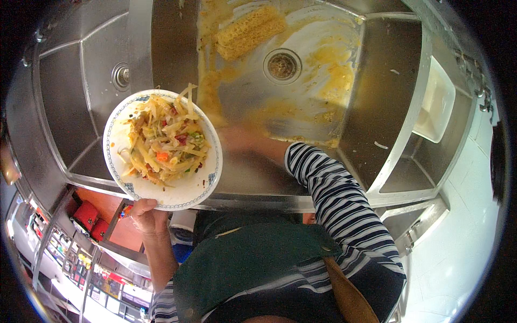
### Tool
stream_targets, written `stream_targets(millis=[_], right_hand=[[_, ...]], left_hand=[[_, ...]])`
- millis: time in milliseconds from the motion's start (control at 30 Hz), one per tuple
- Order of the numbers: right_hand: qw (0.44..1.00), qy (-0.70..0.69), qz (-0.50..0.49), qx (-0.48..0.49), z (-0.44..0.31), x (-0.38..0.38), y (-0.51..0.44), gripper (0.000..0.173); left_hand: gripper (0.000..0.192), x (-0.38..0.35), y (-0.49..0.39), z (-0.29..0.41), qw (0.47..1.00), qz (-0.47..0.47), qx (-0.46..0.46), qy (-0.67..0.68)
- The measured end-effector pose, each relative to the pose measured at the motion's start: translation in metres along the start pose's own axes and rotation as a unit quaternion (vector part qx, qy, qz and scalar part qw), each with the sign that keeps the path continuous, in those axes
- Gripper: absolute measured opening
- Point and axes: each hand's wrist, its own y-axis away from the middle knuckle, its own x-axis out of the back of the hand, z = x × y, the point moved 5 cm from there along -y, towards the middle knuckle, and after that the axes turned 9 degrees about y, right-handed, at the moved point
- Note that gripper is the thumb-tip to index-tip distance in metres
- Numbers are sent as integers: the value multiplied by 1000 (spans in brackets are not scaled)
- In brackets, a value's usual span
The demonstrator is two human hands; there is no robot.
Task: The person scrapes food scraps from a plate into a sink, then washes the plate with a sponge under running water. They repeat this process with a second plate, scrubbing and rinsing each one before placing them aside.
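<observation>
My left hand (pixel 148 217) grips the near rim of a white plate (pixel 161 198) with a blue patterned border, its thumb on the edge. Shredded food (pixel 167 141), with red, orange and green bits, is heaped on the plate. The plate is held over the front left of the stainless steel sinks. My right hand (pixel 242 139) is blurred and reaches to the right of the plate, over the near left part of the middle sink basin (pixel 242 177); whether it holds anything cannot be told. A yellowish loofah-like scrubber (pixel 250 32) lies at the back of that basin, left of the drain (pixel 282 66).
Yellow residue (pixel 335 72) smears the middle basin's floor. To the left is another basin with a drain (pixel 121 76). A white rectangular container (pixel 436 101) sits in the right basin. The sink's metal front rim (pixel 262 202) runs close to my body. Red items (pixel 85 214) are at lower left.
</observation>
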Motion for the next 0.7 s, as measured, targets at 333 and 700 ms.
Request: stream_targets(millis=[333, 700], right_hand=[[838, -482, 9, -258, 35, 6, 39, 41], [887, -396, 197, -134, -257, 184, 112, 35]], left_hand=[[78, -4, -3, 2, 1000, -5, 25, -8], [81, -27, -1, 7, 998, -54, 5, -38]])
